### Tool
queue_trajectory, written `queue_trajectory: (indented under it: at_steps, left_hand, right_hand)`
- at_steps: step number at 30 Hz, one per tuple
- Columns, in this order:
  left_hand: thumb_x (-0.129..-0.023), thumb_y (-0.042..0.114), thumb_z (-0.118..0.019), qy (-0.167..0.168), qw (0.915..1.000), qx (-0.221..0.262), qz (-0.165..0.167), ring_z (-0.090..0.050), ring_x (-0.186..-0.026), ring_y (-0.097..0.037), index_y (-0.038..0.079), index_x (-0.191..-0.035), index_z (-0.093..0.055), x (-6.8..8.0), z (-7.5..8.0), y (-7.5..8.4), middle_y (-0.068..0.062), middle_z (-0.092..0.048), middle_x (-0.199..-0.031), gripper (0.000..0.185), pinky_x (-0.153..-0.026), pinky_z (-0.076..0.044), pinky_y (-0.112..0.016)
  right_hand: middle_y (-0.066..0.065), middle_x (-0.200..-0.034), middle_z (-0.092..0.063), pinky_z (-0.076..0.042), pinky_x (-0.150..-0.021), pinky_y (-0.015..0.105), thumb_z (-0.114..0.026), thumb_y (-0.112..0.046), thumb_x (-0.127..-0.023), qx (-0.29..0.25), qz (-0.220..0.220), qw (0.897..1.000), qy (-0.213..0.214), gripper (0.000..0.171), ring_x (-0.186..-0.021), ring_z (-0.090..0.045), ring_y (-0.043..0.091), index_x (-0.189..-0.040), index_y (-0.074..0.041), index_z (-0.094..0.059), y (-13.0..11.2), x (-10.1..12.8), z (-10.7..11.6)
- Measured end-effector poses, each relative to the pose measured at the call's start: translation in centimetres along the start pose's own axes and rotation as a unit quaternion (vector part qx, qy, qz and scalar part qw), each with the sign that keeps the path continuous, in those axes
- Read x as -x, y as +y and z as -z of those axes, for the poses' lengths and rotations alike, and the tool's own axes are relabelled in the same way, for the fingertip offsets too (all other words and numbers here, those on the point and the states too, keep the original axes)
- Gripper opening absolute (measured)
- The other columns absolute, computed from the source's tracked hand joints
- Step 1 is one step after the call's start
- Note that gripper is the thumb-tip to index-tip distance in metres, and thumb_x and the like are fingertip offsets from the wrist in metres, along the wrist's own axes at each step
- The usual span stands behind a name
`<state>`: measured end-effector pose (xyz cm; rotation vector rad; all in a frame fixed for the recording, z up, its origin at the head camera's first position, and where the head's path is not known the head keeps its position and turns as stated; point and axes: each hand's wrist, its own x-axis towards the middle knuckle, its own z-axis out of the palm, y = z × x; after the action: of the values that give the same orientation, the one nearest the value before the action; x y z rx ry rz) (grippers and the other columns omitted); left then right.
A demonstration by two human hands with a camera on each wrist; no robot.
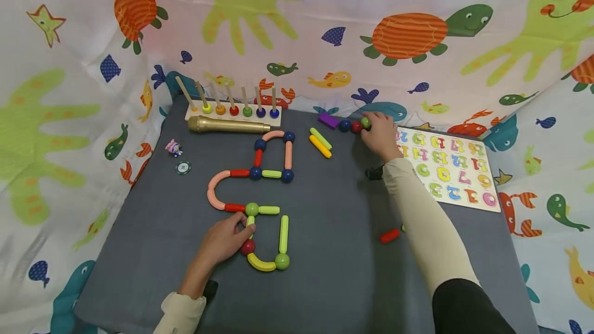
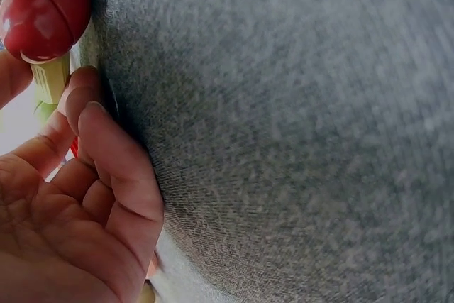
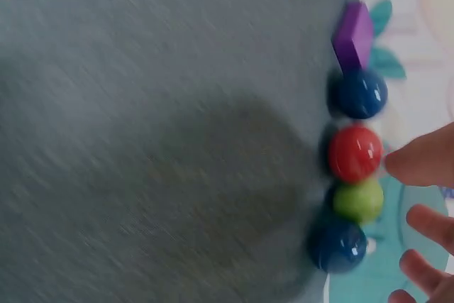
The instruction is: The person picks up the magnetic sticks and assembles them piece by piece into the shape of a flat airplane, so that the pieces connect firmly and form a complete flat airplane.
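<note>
My left hand (image 1: 221, 238) pinches a short light-green magnetic stick (image 1: 250, 219) between a green ball (image 1: 252, 209) and a red ball (image 1: 248, 246). In the left wrist view the red ball (image 2: 50, 15) caps that stick (image 2: 51, 79), with thumb and fingers around it. The stick belongs to a winding figure of rods and balls, with a yellow curved piece (image 1: 261, 263) at its near end. At the back edge my right hand (image 1: 381, 137) reaches over a row of loose balls. The right wrist view shows its spread fingers beside a red ball (image 3: 356, 154) and a green ball (image 3: 359, 200).
A purple block (image 1: 328, 120) adjoins the ball row. Yellow and green sticks (image 1: 320, 143) lie left of it. A number board (image 1: 445, 169) lies at right, a red stick (image 1: 390, 236) nearer. A peg board (image 1: 232, 112), gold microphone (image 1: 227, 125), figurine (image 1: 174, 148) and chip (image 1: 183, 168) sit at left.
</note>
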<state>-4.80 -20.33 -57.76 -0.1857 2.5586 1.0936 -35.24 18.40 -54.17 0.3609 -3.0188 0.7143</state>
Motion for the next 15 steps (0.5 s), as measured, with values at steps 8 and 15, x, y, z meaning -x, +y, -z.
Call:
queue_trajectory:
  at_steps: [8,15]
  left_hand:
    - [-0.103,0.033,-0.072,0.002,0.9999,-0.008,0.007,-0.044,-0.054,-0.019,0.016,-0.102,-0.065,-0.2,0.4,0.2,0.0,-0.049,-0.066,0.019,-0.055,-0.031,-0.033]
    - [-0.102,0.032,-0.073,0.001,0.9999,-0.01,0.005,-0.045,-0.054,-0.019,0.017,-0.1,-0.065,-0.2,-0.1,0.0,0.0,-0.049,-0.066,0.017,-0.055,-0.031,-0.033]
  right_hand:
    - [0.031,-0.158,-0.046,-0.025,-0.108,0.079,-0.053,-0.003,-0.089,0.018,-0.031,0.997,-0.065,0.063,-0.14,-0.032,0.065,-0.152,-0.002,-0.056,1.4,-2.0,1.6]
    - [0.034,-0.147,-0.056,-0.028,-0.106,0.074,-0.056,-0.005,-0.089,0.049,-0.029,0.996,-0.073,0.057,-0.131,-0.038,0.064,-0.146,-0.002,-0.063,2.4,-2.9,0.5]
